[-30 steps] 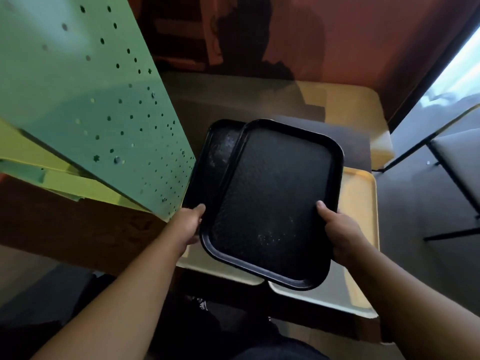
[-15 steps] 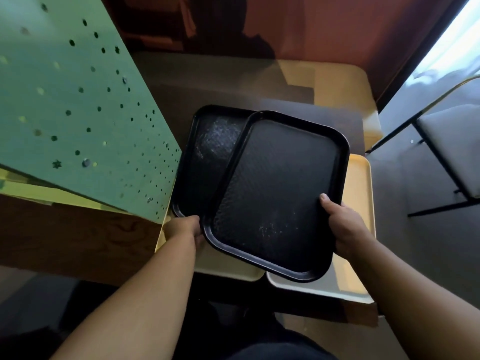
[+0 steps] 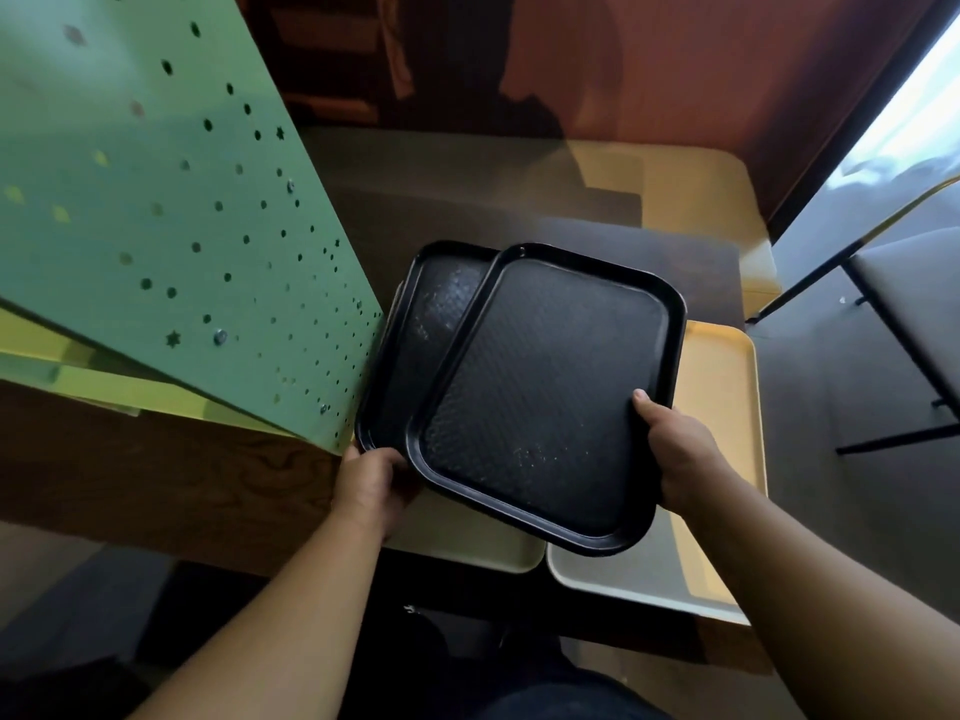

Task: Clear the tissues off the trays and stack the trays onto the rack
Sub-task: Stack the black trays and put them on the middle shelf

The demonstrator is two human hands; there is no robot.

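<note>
The right hand point(image 3: 680, 454) grips the right rim of the top black tray point(image 3: 545, 402), thumb over the edge, probably to swing it square onto the lower black tray point(image 3: 415, 335) it overlaps askew. The left hand point(image 3: 374, 480) holds the near corner of that lower tray, steadying it. Both sit above two pale trays point(image 3: 717, 407). No tissues show. Beside the trays, a green perforated panel point(image 3: 171, 226) hides whatever supports them; the rack cannot be identified.
</note>
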